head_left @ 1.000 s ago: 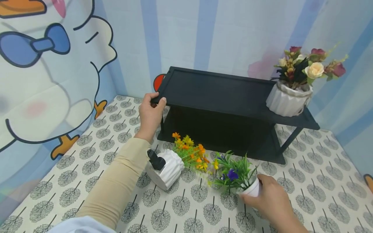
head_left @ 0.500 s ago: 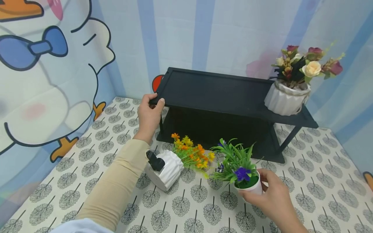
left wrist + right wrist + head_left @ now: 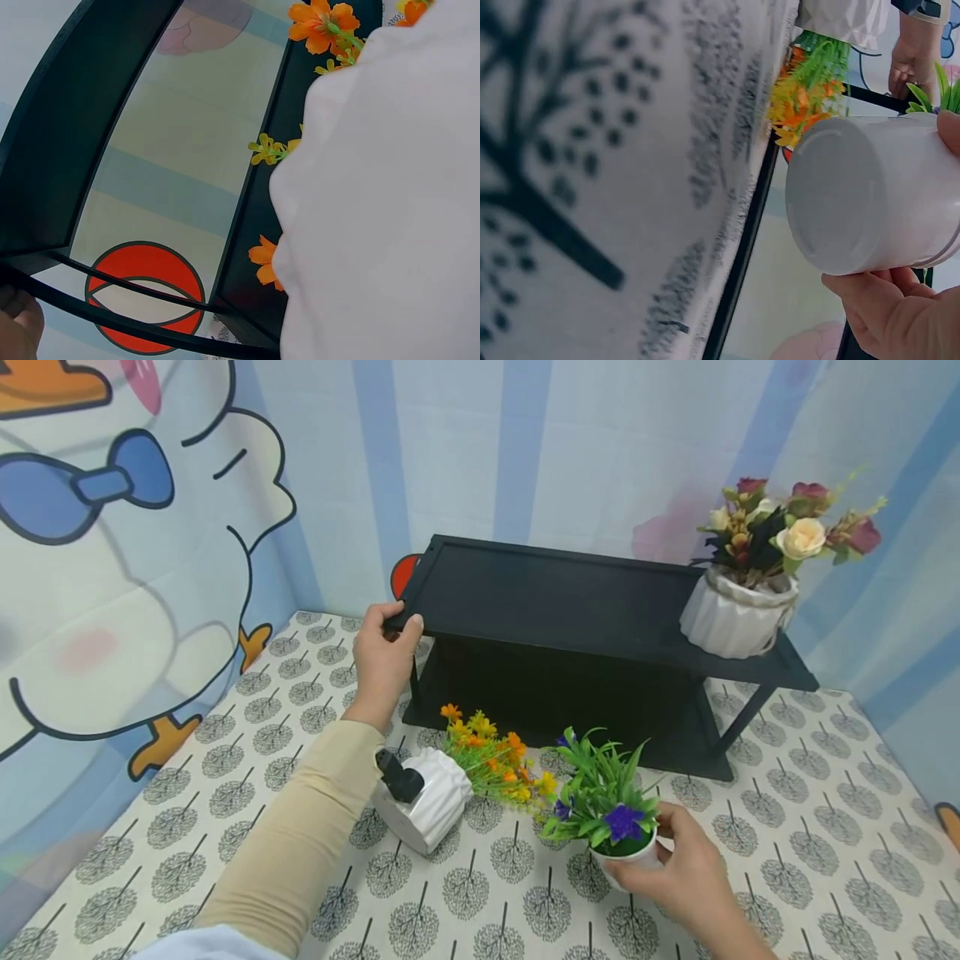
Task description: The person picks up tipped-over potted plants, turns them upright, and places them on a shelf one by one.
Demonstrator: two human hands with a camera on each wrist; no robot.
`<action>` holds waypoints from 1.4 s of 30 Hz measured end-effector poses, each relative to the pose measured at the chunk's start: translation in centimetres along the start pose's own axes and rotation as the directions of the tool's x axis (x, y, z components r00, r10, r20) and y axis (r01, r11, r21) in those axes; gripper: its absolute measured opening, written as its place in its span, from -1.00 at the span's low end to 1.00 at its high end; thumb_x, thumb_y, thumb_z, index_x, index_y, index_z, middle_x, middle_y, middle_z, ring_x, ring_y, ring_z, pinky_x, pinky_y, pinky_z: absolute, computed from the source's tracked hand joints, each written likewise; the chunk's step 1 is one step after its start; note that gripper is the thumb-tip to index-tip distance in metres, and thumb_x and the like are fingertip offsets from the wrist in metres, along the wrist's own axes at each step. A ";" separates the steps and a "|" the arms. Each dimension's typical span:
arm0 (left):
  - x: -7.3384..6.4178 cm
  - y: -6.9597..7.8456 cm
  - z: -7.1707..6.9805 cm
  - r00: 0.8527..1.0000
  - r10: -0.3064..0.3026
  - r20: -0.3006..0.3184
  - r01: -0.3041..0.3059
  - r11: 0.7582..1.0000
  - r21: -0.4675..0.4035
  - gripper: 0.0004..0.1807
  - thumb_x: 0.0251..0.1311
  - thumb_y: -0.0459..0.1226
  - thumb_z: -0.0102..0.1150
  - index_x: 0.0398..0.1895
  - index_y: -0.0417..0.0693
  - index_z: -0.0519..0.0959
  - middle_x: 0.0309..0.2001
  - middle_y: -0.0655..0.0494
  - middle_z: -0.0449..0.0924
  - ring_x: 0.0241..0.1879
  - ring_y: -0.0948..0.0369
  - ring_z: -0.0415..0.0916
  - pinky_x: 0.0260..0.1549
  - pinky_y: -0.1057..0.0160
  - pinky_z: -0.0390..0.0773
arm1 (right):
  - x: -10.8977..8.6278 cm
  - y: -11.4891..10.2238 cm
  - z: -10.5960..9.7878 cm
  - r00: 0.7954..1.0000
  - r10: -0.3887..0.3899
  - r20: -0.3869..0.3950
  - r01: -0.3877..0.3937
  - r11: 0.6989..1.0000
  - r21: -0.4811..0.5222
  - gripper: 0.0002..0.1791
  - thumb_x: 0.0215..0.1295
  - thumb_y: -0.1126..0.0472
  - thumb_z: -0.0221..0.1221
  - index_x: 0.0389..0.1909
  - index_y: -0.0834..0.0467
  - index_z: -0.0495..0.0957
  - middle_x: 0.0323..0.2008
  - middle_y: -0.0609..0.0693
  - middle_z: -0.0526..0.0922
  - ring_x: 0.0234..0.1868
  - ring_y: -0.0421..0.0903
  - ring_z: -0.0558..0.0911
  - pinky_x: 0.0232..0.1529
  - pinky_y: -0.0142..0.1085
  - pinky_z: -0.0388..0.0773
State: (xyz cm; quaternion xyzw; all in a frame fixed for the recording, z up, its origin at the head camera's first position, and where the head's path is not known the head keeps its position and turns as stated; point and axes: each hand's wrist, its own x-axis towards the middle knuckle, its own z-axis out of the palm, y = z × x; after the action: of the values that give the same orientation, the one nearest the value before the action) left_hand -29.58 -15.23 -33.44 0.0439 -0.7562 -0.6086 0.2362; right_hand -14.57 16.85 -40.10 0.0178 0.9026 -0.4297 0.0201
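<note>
My left hand grips the front left corner of a black two-tier shelf, thumb on top; its fingertips show at the left wrist view's edge. In my right hand is a small potted plant with green leaves and purple flowers, standing nearly upright. Thumb and fingers go round its white pot, whose flat base faces the right wrist camera. Between my arms a fluted white pot lies on its side, its orange and yellow flowers pointing to the shelf.
A white pot of roses stands at the right end of the upper shelf. A black wrist device on my left arm overlaps the lying pot. Tree-print cloth covers the table, and a cartoon curtain hangs behind.
My right hand has turned the purple-flowered plant from leaning left to nearly upright, then moved it slightly left. My left hand keeps its grip on the shelf corner.
</note>
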 end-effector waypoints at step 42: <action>0.2 -0.2 0.0 1.000 -0.018 0.000 0.018 1.000 0.007 -0.58 0.27 -0.15 0.08 0.16 -0.03 0.39 0.16 -0.03 0.40 0.03 0.15 0.47 -0.08 0.19 0.49 | 0.9 1.5 0.8 0.997 -0.031 0.066 0.032 0.999 -0.007 -0.15 -0.34 0.16 0.51 0.00 0.36 0.28 0.03 0.27 0.41 0.10 0.14 0.45 0.09 -0.13 0.42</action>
State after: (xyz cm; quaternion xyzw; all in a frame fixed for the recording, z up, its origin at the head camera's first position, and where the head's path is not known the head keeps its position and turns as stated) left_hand -29.79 -15.34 -33.60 0.0517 -0.7578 -0.6082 0.2305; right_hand -15.34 17.14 -41.81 -0.0108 0.9033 -0.4266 0.0432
